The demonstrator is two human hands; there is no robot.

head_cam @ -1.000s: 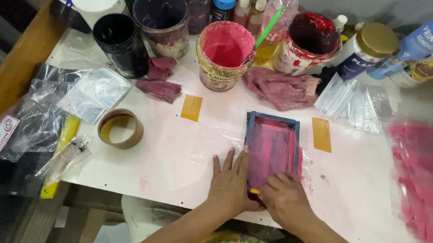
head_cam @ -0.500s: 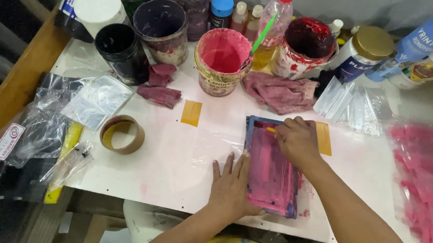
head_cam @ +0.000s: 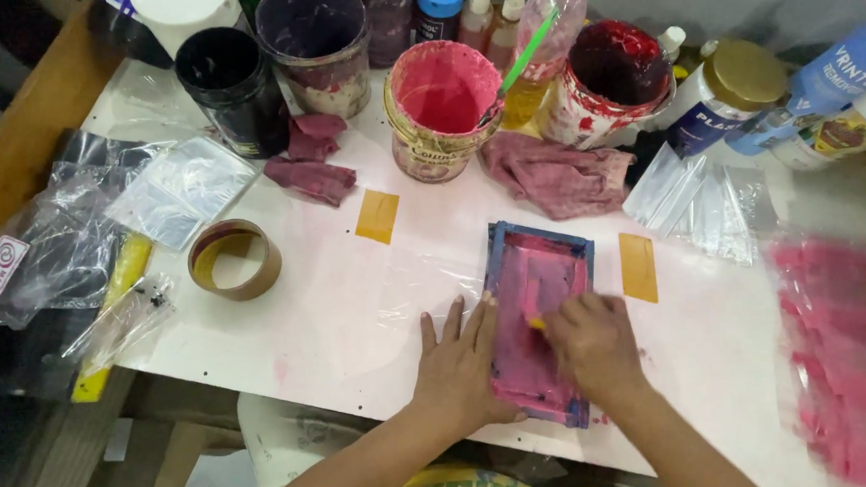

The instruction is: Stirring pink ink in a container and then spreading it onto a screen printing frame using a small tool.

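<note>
On the white desk point(head_cam: 257, 314), near its front edge, lay a small blue-framed screen point(head_cam: 540, 267) thick with pink ink. I saw my left hand point(head_cam: 461, 367) pressed flat, fingers spread, against the frame's left side, pinning it. My right hand point(head_cam: 592, 349) was blurred over the lower half of the screen, its grip closed on a small yellow-tipped tool point(head_cam: 536, 321), most of it hidden.

I judged the main risk to be the frame sliding toward the desk's front edge just below it, should the left hand ease off. Wet ink could also smear onto the clear bags point(head_cam: 701, 202) to the right.

Behind, the pink paint tub point(head_cam: 442, 113), a stained rag point(head_cam: 559, 174) and other pots crowded close. Open room lay left, toward the tape roll point(head_cam: 235, 259), past an orange tape marker point(head_cam: 378, 216).
</note>
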